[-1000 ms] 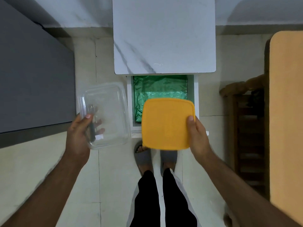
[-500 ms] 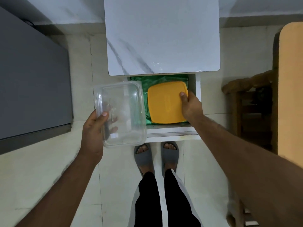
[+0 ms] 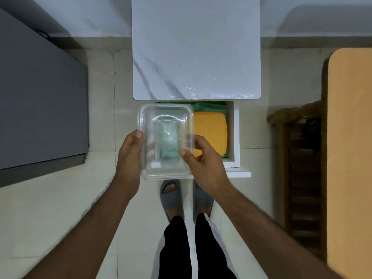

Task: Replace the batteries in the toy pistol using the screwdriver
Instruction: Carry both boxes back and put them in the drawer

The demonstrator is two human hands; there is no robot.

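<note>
A clear plastic container (image 3: 165,125) is held over the open drawer (image 3: 236,137) of a white marble-top cabinet (image 3: 196,47). My left hand (image 3: 129,158) grips its left side, thumb on the rim. My right hand (image 3: 203,160) holds its right side, thumb on the wall. The yellow lid (image 3: 211,131) lies flat in the drawer on a green liner (image 3: 207,106). No toy pistol, screwdriver or batteries can be seen.
A grey cabinet (image 3: 40,101) stands at the left. A wooden chair (image 3: 298,158) and an orange-topped table (image 3: 350,158) are on the right. My feet in grey slippers (image 3: 171,196) stand on the tiled floor just before the drawer front.
My right hand set the yellow lid down in the drawer, let go of it and took hold of the clear container. The container moved right, over the drawer.
</note>
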